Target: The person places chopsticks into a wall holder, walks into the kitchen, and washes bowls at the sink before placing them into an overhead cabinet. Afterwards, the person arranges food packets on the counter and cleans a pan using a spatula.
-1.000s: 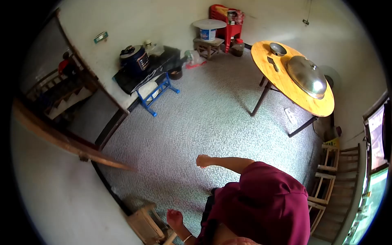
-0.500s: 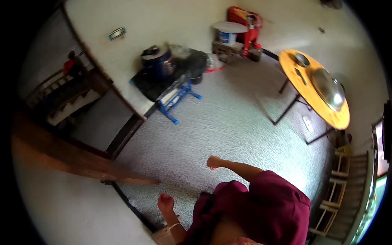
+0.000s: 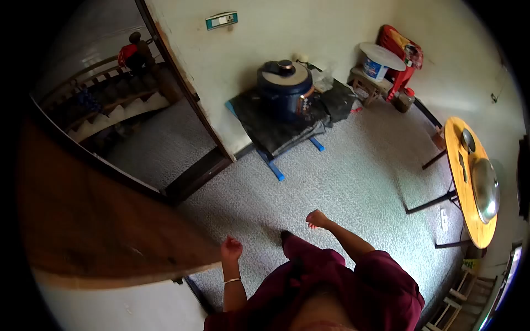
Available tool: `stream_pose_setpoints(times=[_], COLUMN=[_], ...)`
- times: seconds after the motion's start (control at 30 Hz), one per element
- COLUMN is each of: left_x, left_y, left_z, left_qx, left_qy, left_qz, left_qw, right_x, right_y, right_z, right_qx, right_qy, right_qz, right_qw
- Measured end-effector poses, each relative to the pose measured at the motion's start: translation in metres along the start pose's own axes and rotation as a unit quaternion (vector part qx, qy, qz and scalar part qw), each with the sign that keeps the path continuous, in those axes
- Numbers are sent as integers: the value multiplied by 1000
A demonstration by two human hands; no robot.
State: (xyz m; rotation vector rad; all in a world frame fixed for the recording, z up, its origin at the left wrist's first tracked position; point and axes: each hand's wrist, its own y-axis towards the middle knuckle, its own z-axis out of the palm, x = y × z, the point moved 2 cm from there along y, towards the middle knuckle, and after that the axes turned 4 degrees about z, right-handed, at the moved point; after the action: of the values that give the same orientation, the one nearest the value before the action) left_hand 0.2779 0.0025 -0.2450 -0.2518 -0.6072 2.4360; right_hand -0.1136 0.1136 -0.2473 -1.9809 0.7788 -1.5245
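My left hand (image 3: 232,248), with a bangle on its wrist, hangs over the grey floor near the brown wooden door (image 3: 127,226). Its fingers are loosely curled, and nothing shows in them. My right hand (image 3: 316,219) is held lower right of the black-covered stand, also over the floor, fingers folded in and nothing visible inside. Neither hand touches any object. Ahead, a dark blue electric cooker (image 3: 284,91) with a pale lid top sits on the black-covered stand (image 3: 270,135), which has blue legs.
A doorway (image 3: 182,105) opens at the left onto another room. At the right, a yellow folding table (image 3: 458,146) bears a large metal lid (image 3: 486,190) and a small bowl (image 3: 468,140). A white-lidded bucket (image 3: 375,69) stands on a stool by a red chair (image 3: 400,47).
My view has swung left, so the table and cooker sit farther right in it. The cooker looks larger and closer, and the wooden door fills more of the left side. Both hands stay curled.
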Motion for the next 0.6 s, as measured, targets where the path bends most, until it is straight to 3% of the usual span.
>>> stream_pose_setpoints(times=[0.07,0.17,0.37,0.43,0.5,0.6], left_x=[-25,-63,-146,-179,-205,-251], left_y=[36,64,88,101,116,142], left_z=[27,69,48,23,16,61], left_qx=[-12,60,5,-14,-59,-108], left_qy=[-6,-10,-34,-30,-86,-115], left_qz=[-1,11,177,156,199,202], left_qw=[1000,998,984,987,974,967], right_x=[50,108,203,232,258,315], right_y=[26,77,169,199,230,273], right_z=[-19,-27,12,35,59,86], right_qx=[-18,2,104,132,164,189], right_qy=[65,48,20,14,-4,-11], right_qz=[-40,-44,-65,-83,-71,-95], right_qw=[997,998,992,988,984,977])
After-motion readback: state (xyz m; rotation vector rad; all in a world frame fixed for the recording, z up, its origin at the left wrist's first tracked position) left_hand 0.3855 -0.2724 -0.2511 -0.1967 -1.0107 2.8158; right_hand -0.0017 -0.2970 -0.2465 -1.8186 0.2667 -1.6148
